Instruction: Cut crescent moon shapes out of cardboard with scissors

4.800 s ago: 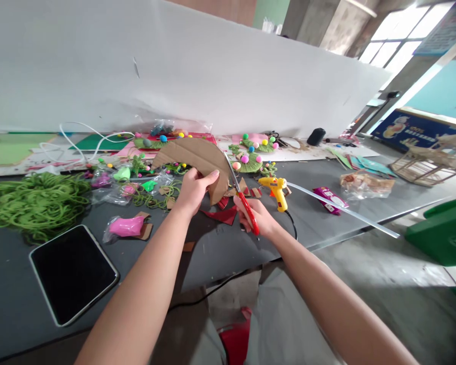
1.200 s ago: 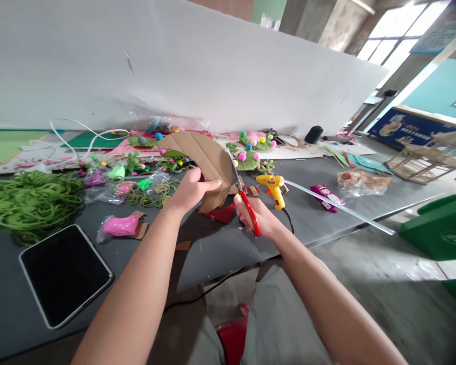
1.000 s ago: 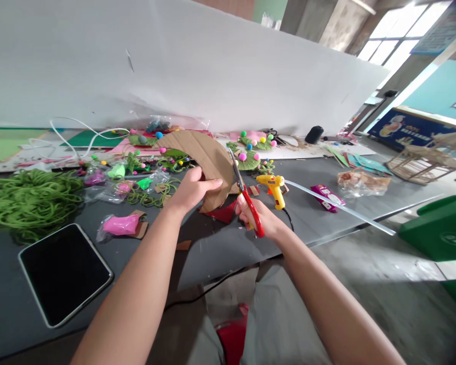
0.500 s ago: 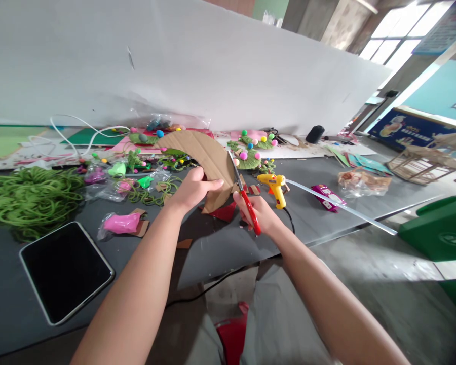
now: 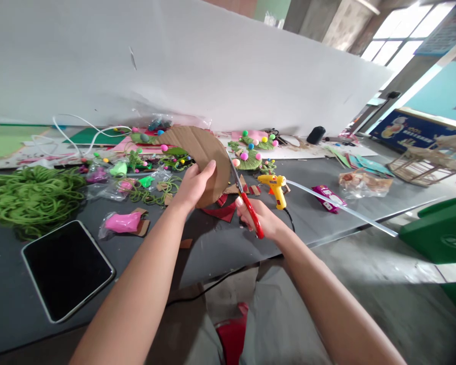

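A curved, crescent-like piece of brown cardboard (image 5: 216, 162) is held up over the table by my left hand (image 5: 194, 188), the thumb lying on its near face. My right hand (image 5: 256, 215) grips red-handled scissors (image 5: 247, 203), whose blades point up and away along the cardboard's right edge. Whether the blades touch the cardboard is hard to tell. Below them lie a dark red scrap (image 5: 224, 212) and small cardboard offcuts. To the right of the scissors rests a yellow glue gun (image 5: 275, 188) with a long clear glue stick (image 5: 338, 205) in its back.
A tablet (image 5: 69, 271) lies at the front left, near a heap of green cord (image 5: 32, 197) and a pink bag of clay-like stuff (image 5: 122, 222). Leafy pieces with coloured pompoms (image 5: 250, 158) lie behind. A green bin (image 5: 439, 228) stands beyond the table's right edge.
My left hand has turned the cardboard and shifted its thumb higher on it. The cardboard's lower end has swung up and left, uncovering more of the red scrap. The scissors stay nearly in place.
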`<state>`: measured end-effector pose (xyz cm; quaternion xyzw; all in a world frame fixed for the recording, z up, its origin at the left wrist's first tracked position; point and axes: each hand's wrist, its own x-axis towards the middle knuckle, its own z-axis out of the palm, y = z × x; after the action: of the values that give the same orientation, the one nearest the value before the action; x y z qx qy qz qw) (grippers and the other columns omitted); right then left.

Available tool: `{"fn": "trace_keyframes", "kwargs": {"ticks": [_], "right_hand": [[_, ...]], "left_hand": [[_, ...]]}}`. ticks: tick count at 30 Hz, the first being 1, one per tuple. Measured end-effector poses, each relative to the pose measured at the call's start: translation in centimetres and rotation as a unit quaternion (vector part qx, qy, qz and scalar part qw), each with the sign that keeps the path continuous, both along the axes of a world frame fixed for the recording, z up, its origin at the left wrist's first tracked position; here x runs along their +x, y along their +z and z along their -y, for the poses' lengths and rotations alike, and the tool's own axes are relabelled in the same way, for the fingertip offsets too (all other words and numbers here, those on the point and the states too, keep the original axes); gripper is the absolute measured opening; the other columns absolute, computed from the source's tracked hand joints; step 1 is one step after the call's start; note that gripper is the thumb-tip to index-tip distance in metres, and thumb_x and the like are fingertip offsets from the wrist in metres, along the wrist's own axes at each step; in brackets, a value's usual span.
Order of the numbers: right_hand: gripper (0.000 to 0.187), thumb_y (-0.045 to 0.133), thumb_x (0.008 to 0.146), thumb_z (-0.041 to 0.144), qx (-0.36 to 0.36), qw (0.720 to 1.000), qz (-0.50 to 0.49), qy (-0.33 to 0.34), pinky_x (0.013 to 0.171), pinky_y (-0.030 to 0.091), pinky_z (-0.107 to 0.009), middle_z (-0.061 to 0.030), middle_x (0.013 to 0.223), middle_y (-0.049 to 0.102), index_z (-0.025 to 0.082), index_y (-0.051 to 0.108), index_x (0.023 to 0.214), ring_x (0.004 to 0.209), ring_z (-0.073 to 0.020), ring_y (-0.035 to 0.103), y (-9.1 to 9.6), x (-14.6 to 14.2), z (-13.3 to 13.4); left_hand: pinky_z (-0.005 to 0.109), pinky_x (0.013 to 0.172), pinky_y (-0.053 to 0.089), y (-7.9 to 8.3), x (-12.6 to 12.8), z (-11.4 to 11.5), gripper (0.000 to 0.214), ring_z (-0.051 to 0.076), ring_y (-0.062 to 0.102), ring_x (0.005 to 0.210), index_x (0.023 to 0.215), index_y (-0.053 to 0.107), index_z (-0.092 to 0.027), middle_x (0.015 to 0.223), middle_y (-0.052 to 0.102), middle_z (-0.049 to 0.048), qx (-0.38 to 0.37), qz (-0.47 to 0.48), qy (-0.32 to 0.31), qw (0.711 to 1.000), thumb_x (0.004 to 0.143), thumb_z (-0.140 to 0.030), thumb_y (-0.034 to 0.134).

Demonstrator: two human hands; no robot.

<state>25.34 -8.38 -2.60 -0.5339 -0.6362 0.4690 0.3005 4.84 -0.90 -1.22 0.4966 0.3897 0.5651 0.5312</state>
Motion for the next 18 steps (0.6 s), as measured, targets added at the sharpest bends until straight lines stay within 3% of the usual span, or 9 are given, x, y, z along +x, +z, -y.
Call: {"fn": "trace_keyframes", "kwargs": {"ticks": [6, 13, 18], "right_hand": [[0.071, 0.048, 0.088, 0.092, 0.012, 1.000, 0.014, -0.005, 0.051, 0.039, -0.027, 0.0028, 0.064, 0.049, 0.021, 0.054, 0.082, 0.056, -0.0140, 0.044, 0.2, -0.2, 0.2], [0.065, 0.047, 0.094, 0.085, 0.017, 0.999, 0.022, -0.018, 0.053, 0.041, -0.028, 0.0025, 0.066, 0.050, 0.022, 0.052, 0.080, 0.056, -0.0141, 0.048, -0.4, 0.0, 0.0], [0.066, 0.046, 0.095, 0.084, 0.030, 0.999, 0.036, -0.026, 0.050, 0.037, -0.027, 0.0031, 0.062, 0.043, 0.022, 0.045, 0.072, 0.054, -0.0132, 0.042, -0.8, -0.1, -0.3]], "left_hand": [[0.044, 0.110, 0.054, -0.2, 0.4, -0.3, 0.047, 0.034, 0.070, 0.126, 0.110, 0.077, -0.019, 0.125, 0.079, 0.0120, 0.023, 0.004, 0.048, 0.999, 0.084, -0.058, 0.081], [0.045, 0.112, 0.053, -0.6, 0.8, -0.1, 0.048, 0.035, 0.068, 0.129, 0.114, 0.077, -0.021, 0.129, 0.078, 0.0107, 0.023, -0.018, 0.034, 0.999, 0.086, -0.060, 0.080], [0.045, 0.111, 0.053, -0.8, 0.9, -0.1, 0.050, 0.035, 0.068, 0.130, 0.114, 0.077, -0.022, 0.131, 0.078, 0.0108, 0.016, -0.017, 0.032, 0.999, 0.085, -0.063, 0.079]]}}
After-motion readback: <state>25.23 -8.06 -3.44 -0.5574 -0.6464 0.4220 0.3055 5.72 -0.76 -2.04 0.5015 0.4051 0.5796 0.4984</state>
